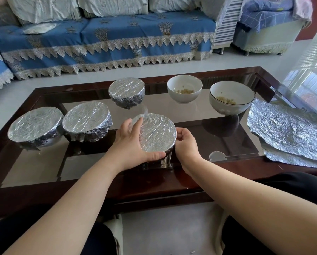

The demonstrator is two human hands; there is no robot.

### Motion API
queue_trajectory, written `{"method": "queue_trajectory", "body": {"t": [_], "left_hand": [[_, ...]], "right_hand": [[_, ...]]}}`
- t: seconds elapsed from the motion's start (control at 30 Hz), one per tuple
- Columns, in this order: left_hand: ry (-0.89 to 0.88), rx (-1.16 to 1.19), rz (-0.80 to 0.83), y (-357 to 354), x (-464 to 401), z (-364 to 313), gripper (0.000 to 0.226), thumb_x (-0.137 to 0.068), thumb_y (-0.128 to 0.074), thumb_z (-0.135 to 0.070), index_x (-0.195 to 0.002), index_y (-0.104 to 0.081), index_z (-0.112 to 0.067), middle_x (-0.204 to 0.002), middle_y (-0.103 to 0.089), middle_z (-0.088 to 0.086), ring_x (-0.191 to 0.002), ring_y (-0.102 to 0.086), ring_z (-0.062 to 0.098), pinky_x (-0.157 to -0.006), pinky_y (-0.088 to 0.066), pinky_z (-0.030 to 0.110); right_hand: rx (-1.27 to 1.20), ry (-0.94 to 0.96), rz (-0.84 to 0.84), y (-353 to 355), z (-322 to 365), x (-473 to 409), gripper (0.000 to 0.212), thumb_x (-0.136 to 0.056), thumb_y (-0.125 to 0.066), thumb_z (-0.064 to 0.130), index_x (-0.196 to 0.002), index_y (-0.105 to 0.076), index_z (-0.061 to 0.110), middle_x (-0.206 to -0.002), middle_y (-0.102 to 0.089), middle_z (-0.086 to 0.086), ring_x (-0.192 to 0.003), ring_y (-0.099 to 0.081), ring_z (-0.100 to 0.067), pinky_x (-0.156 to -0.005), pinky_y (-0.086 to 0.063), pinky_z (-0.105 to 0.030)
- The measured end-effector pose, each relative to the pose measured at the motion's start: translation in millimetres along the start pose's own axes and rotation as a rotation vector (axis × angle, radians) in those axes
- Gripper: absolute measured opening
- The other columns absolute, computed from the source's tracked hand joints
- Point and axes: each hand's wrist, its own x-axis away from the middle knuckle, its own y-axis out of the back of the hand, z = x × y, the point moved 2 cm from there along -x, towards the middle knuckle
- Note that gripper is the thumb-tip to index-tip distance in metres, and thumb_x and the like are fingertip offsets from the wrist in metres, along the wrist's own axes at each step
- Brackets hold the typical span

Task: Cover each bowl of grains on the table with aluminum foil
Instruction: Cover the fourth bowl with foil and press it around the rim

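Six bowls on the glass-topped table. Four are foil-covered, two are open.

Covered: near-centre bowl, foil pulled flat over the rim and down the sides, contents hidden. Left hand cups its left side, fingers curved round the rim, thumb along the near edge. Right hand pinches the foil at its right rim, fingers curled in. Both are gripping this bowl's foil wrap.

Other covered ones: far-left bowl and second bowl sit just beside each other, edges nearly touching. Third wrapped bowl sits further back, apart from them. Contents can't be seen in any of them.

Open: white bowl at the back, a thin layer of pale yellowish grains at the bottom. Dark-rimmed bowl to its right, same kind of grains, also only a shallow layer.

Spare foil sheets lie flat and crinkled on the table's right end, stacked, near the dark-rimmed bowl but not touching it.

Behind: blue-covered sofa with a round foil piece lying on the seat.
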Motion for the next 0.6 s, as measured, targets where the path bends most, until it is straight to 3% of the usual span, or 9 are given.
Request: {"method": "queue_trajectory", "body": {"t": [0.17,0.3,0.37,0.47,0.53,0.6], "left_hand": [[0.008,-0.001,0.014,1,0,-2,0.137,-0.057,-0.071,-0.080,-0.155,0.013,-0.035,-0.160,0.018,-0.009,-0.150,0.011,0.017,-0.121,-0.007,0.042],[0.014,0.001,0.019,2,0,-2,0.141,-0.052,-0.067,-0.084,-0.155,0.016,-0.035,-0.161,0.017,-0.008,-0.150,0.012,0.017,-0.121,-0.006,0.042],[0.016,0.003,0.021,1,0,-1,0.142,-0.049,-0.065,-0.086,-0.154,0.016,-0.036,-0.161,0.017,-0.008,-0.151,0.013,0.017,-0.121,-0.005,0.042],[0.017,0.004,0.018,0,0,0,0.143,-0.048,-0.064,-0.086,-0.154,0.017,-0.036,-0.161,0.017,-0.008,-0.151,0.013,0.017,-0.121,-0.005,0.041],[0.014,0.005,0.001,0,-1,-1,0.142,-0.051,-0.067,-0.085,-0.155,0.016,-0.035,-0.161,0.016,-0.007,-0.151,0.012,0.017,-0.121,-0.005,0.040],[0.011,0.005,-0.015,-1,-2,-2,0.140,-0.054,-0.070,-0.082,-0.155,0.014,-0.035,-0.161,0.014,-0.006,-0.151,0.011,0.018,-0.121,-0.005,0.040]], "right_hand": [[0.464,0.128,0.087,6,7,-3,0.018,-0.090,-0.053,0.004,-0.096,-0.056,0.021,-0.079,-0.056,0.017,-0.070,-0.051,0.003,-0.054,-0.036,-0.005],[0.610,0.163,0.144,12,12,-8,0.022,-0.087,-0.050,-0.004,-0.089,-0.062,0.015,-0.070,-0.058,0.017,-0.061,-0.052,0.002,-0.052,-0.038,-0.006],[0.404,0.024,0.199,16,10,-9,0.027,-0.090,-0.045,-0.009,-0.096,-0.069,0.000,-0.073,-0.068,0.006,-0.062,-0.062,-0.003,-0.063,-0.052,-0.011],[0.003,-0.226,0.256,19,10,-4,0.028,-0.098,-0.040,-0.005,-0.107,-0.067,-0.005,-0.077,-0.073,-0.007,-0.069,-0.071,-0.015,-0.073,-0.060,-0.027],[-0.149,-0.330,0.275,21,15,0,0.031,-0.106,-0.037,0.014,-0.105,-0.064,-0.002,-0.082,-0.074,-0.010,-0.076,-0.072,-0.020,-0.073,-0.059,-0.028],[-0.253,-0.418,0.321,23,17,3,0.050,-0.105,-0.037,0.040,-0.110,-0.062,-0.004,-0.096,-0.073,-0.015,-0.087,-0.072,-0.023,-0.074,-0.057,-0.029]]}}
